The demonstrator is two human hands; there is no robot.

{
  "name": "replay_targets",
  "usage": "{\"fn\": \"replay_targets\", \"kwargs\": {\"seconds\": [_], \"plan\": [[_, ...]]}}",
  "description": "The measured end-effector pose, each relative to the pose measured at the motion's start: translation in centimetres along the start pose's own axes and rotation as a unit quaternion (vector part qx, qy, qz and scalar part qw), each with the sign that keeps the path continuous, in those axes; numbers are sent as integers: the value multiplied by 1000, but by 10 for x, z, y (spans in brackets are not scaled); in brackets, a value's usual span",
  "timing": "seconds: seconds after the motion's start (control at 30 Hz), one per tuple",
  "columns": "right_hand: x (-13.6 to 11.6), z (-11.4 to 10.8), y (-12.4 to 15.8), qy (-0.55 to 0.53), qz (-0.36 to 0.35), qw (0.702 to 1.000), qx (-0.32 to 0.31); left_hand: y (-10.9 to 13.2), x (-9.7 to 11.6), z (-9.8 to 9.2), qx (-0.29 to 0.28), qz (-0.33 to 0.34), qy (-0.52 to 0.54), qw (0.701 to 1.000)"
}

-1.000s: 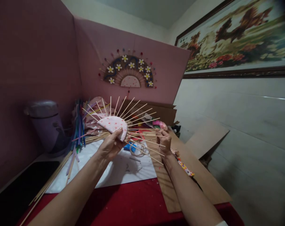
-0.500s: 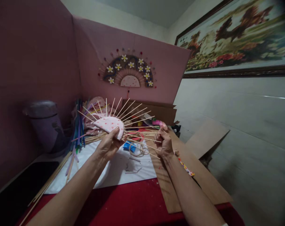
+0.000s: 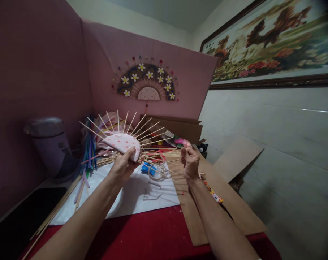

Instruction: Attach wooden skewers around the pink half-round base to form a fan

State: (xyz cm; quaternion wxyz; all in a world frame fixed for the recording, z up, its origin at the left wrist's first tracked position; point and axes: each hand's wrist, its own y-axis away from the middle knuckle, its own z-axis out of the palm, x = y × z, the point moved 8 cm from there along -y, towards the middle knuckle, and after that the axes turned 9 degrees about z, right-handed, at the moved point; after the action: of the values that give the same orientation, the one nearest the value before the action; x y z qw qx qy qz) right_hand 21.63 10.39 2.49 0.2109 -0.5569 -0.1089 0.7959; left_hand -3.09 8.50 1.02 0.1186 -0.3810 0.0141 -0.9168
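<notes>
Fan (image 3: pixel 117 142), half-round, dotted fabric (image 3: pixel 126 139), thin splayed sticks (image 3: pixel 118 122)

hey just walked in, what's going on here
A person's left hand grips a spotted half-disc with thin sticks fanning out from its curved edge. The right hand is raised off to the right, fingers curled; I can't tell whether it holds anything. Behind, a flowered fan with a similar spotted centre is up on the pink panel.
</notes>
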Motion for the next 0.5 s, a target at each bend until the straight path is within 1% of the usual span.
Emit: {"fn": "replay_targets", "kwargs": {"seconds": [0.1, 0.17, 0.23, 0.33, 0.43, 0.5], "plan": [[1, -7, -1, 11, 9, 999, 52, 2, -2, 4, -14, -22, 10, 1000], [5, -9, -1, 10, 26, 998, 65, 3, -4, 6, -9, -47, 39, 998], [10, -8, -1, 33, 24, 997, 64, 4, -5, 8, -3, -67, 70, 995], [12, -6, 0, 126, -16, 990, 68, 9, -6, 12, -13, -105, 86, 991], [8, 1, 1, 246, -61, 964, 85, 19, -14, 21, -49, -168, 68, 982], [4, 8, 4, 302, -68, 947, 87, 27, -23, 25, -62, -203, 53, 976]]}}
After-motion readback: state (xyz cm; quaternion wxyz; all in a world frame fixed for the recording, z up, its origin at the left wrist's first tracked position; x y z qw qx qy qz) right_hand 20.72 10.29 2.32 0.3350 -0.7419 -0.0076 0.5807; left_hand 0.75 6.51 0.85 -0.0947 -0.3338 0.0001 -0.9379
